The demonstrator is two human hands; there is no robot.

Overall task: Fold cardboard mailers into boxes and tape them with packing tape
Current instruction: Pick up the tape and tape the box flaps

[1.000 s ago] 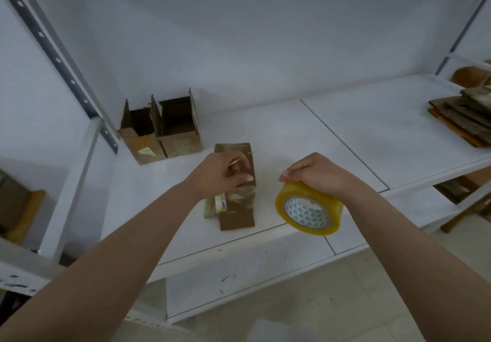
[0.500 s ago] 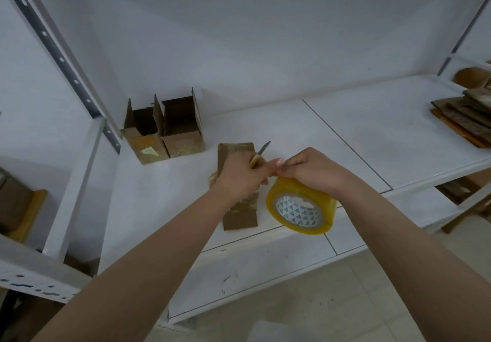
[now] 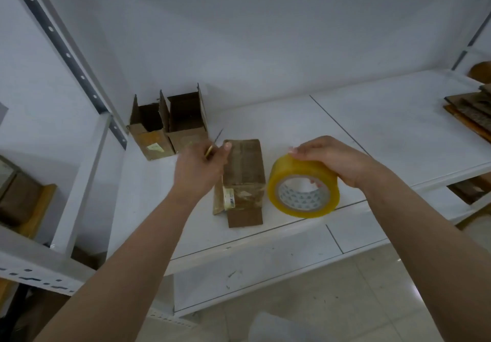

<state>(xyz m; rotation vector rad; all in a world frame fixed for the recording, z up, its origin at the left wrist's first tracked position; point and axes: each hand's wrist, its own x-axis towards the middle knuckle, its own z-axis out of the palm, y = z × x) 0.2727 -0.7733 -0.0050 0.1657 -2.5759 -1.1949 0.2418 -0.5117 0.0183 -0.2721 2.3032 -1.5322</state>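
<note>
From the head camera we see our left hand curled around a small blade with a yellow handle, its thin tip pointing up and away, held just above the left side of the cardboard box. That box lies on the white shelf near its front edge, roughly midway along; its top is closed and glossy with tape, and 1 brown flap sticks out toward the front edge, with a strip bearing a white label at its left side. Our right hand grips the roll of yellow packing tape from above, fingers curled over the rim, the roll tilted so its patterned core faces us, just right of the box and apart from it. Toward the shelf's back left corner stand 2 open boxes side by side, touching, flaps up. At the shelf's right edge lies a stack of flat cardboard mailers.
</note>
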